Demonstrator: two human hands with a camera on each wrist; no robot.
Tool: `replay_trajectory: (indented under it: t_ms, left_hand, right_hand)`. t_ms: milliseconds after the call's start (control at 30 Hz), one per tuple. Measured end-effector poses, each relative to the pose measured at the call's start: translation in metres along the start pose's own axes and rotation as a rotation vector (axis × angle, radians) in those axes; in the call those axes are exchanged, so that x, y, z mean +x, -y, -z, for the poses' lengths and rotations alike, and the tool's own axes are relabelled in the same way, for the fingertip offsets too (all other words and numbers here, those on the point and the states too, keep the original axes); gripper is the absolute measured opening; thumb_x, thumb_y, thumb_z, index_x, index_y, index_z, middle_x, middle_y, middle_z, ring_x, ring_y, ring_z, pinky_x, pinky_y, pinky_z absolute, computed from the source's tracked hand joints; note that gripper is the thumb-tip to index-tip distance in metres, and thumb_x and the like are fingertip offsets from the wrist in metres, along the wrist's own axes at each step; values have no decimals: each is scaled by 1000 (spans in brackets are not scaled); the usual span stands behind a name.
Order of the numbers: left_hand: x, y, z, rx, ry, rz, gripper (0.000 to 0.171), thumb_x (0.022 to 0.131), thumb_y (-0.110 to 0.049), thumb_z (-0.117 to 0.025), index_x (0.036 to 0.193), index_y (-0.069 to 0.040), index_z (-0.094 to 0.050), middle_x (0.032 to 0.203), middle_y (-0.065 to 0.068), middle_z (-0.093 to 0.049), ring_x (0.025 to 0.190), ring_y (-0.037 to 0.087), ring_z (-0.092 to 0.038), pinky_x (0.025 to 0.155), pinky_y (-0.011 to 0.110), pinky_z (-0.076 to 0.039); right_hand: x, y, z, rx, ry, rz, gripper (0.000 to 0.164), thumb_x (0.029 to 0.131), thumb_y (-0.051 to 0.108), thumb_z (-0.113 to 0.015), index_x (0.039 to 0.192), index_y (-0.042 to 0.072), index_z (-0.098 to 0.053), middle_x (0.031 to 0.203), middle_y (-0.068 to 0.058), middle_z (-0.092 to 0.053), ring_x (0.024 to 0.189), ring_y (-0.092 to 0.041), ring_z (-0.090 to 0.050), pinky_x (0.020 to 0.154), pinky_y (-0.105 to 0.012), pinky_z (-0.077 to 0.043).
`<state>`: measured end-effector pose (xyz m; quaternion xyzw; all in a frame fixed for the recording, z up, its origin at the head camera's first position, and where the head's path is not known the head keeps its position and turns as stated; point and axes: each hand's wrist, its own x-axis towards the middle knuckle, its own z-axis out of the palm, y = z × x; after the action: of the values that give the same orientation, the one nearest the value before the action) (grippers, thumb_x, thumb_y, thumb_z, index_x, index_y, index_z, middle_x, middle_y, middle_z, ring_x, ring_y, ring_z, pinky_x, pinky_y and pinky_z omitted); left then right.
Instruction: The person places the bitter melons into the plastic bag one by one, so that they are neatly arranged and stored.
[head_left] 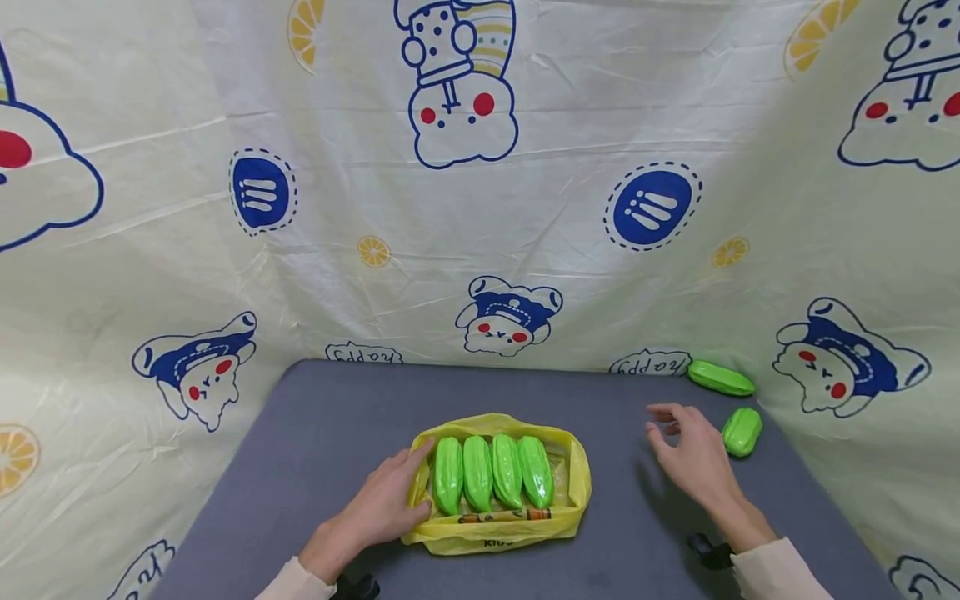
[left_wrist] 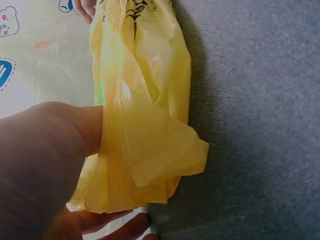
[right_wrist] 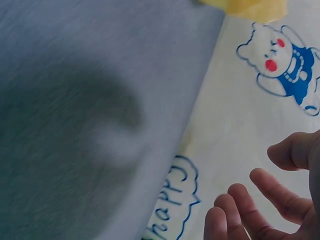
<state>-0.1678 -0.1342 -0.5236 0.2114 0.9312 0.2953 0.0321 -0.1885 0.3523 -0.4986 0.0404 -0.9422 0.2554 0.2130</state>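
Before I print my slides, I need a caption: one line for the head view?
Left hand grips a yellow bag holding four green items; empty right hand hovers, two more nearby.

My head view faces forward and down over the table (head_left: 337, 425); both closer wrist views share the bag (head_left: 525, 531).

Yellow plastic bag (head_left: 491, 533): thin, creased, mouth spread open upward, dark lettering on near side, left end gripped by the left hand (head_left: 386, 498). Inside, four glossy green ribbed pieces (head_left: 477, 473) lie side by side, long axes pointing near to far. Two similar items lie outside, right of the bag: an elongated one (head_left: 721, 378) at the far-right table corner (head_left: 667, 385), a shorter-looking one (head_left: 742, 432) nearer, just beside the right hand (head_left: 697, 457).
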Motion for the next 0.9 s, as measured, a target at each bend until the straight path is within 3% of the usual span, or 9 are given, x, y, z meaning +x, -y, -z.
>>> replay_trajectory:
  t_ms: [167,467,700,900]
  left_hand:
    - [0,1,-2,1,7,3,94,94,-16,-84,178,-3,-45,164,28,-64,146,56,-64,117,77,-54]
    - [2,2,1,7,8,-2,94,94,-16,-85,178,-4,-45,163,29,-64,147,57,-64,118,78,-53]
    - [3,1,4,25,6,3,95,94,-17,-86,179,-5,-45,161,29,-66,144,56,-65,117,77,-53]
    - [1,2,3,7,29,22,94,95,-17,-85,179,-6,-44,167,32,-61,152,60,-59,122,80,-49]
  right_hand:
    - [-3,-19,-1,-34,-27,13,31,107,8,-81,135,-4,-79,130,-34,-72,115,-51,-72,91,-71,-57]
    - [7,-58,11,-66,-62,-46,34,108,9,-76,137,-8,-76,139,-43,-61,125,-61,-56,100,-78,-45]
    - [12,-88,21,-96,-27,-191,41,113,18,-69,147,-5,-69,156,-45,-46,140,-73,-39,109,-87,-33]
    - [12,-115,27,-84,11,-231,49,114,22,-68,155,-6,-62,161,-50,-39,145,-76,-32,110,-89,-30]
